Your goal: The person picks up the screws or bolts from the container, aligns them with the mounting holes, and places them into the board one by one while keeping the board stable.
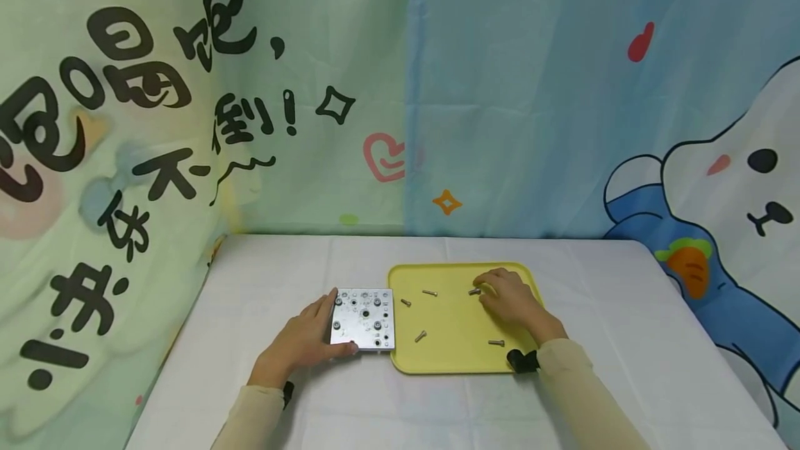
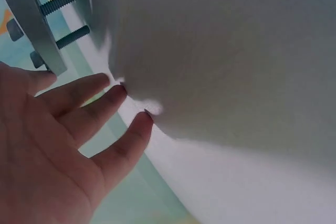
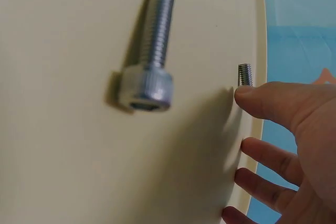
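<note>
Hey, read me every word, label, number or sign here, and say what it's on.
"不": in bold black on the pale green fabric backdrop.
"倒!": in black, same backdrop.
The other black characters there: too stylised for me to read surely.
Silver rectangular metal plate, silver cylindrical socket-head screws, yellow rectangular tray: no readable lettering.

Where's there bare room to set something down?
The white cloth is bare in front of the yellow tray, between the sleeves, and to its right. So is the tray's middle, among loose screws. Crowded: its left edge, where the left hand holds a metal plate, and around the right hand.
</note>
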Tool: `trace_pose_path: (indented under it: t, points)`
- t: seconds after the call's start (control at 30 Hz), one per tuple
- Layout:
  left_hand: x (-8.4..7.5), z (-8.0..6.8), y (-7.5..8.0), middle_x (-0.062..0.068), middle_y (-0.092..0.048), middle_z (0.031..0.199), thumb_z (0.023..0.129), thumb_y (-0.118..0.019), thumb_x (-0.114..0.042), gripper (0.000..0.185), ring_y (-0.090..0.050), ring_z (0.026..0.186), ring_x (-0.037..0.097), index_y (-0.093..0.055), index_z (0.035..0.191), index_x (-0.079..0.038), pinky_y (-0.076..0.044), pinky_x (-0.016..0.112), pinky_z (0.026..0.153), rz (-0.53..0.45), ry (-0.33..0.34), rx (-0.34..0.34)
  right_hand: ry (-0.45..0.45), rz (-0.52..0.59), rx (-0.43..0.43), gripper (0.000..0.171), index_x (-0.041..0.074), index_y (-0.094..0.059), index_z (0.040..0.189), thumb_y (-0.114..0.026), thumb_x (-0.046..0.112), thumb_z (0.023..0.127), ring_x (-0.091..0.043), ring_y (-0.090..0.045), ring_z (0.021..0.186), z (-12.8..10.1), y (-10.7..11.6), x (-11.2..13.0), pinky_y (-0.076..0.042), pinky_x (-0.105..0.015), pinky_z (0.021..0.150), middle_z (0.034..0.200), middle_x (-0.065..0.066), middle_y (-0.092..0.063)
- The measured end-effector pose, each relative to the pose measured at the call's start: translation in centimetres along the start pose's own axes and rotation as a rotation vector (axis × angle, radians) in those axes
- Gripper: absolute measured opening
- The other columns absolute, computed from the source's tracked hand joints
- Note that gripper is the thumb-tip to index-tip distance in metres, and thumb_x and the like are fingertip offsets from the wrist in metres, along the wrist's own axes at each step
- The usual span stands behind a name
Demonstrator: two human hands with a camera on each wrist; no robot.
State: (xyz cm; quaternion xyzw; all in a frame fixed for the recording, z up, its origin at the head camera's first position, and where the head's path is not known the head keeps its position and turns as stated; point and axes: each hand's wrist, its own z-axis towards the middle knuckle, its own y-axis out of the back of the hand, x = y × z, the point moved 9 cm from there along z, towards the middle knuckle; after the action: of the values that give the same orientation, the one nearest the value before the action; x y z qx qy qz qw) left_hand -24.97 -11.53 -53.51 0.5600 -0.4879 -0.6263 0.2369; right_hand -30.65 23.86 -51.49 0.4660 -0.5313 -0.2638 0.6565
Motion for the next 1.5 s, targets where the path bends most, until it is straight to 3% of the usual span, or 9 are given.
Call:
trace_pose_path:
  t: [0.37,0.93,1.17,1.5]
  points:
    - [-0.2,0.1,-0.2,0.025,-0.04,0.151,0.078,-0.078,-0.062,0.116,-0.041,0.136,0.042,-0.018,0.16,-0.004,-0.037,0.055,0.109,-0.028,-0.008,-0.005,-0.024,-0.03,-0.034,0.013,0.01,-0.069,0.109,-0.065,0.01,0.096,-0.051,-0.046,0.12,0.2,0.2,-0.3,-0.04,-0.07,0.089,0.129,-0.025,-0.054]
    - [-0.4,-0.1,-0.1,0.025,-0.039,0.151,0.078,-0.079,-0.059,0.116,-0.039,0.138,0.041,-0.018,0.16,-0.004,-0.035,0.052,0.111,-0.071,-0.016,0.004,-0.007,0.035,-0.076,0.012,0.005,-0.069,0.105,-0.064,0.013,0.097,-0.048,-0.05,0.119,-0.2,0.4,0.8,-0.039,-0.069,0.095,0.126,-0.024,-0.057]
    - [-0.3,0.0,0.0,0.026,-0.039,0.151,0.078,-0.079,-0.06,0.116,-0.039,0.138,0.041,-0.018,0.159,-0.004,-0.035,0.051,0.112,-0.071,-0.02,-0.005,0.044,-0.008,-0.13,0.008,0.007,-0.071,0.1,-0.069,0.014,0.095,-0.045,-0.052,0.118,-0.2,1.3,2.7,-0.041,-0.067,0.093,0.123,-0.021,-0.06]
    - [-0.5,-0.1,0.0,0.028,-0.041,0.148,0.078,-0.079,-0.059,0.116,-0.041,0.136,0.041,-0.018,0.159,-0.003,-0.035,0.051,0.112,-0.072,-0.033,-0.005,0.168,-0.083,-0.203,0.006,0.011,-0.072,0.093,-0.076,0.014,0.09,-0.04,-0.057,0.111,-0.2,2.5,7.1,-0.048,-0.059,0.089,0.119,-0.016,-0.063]
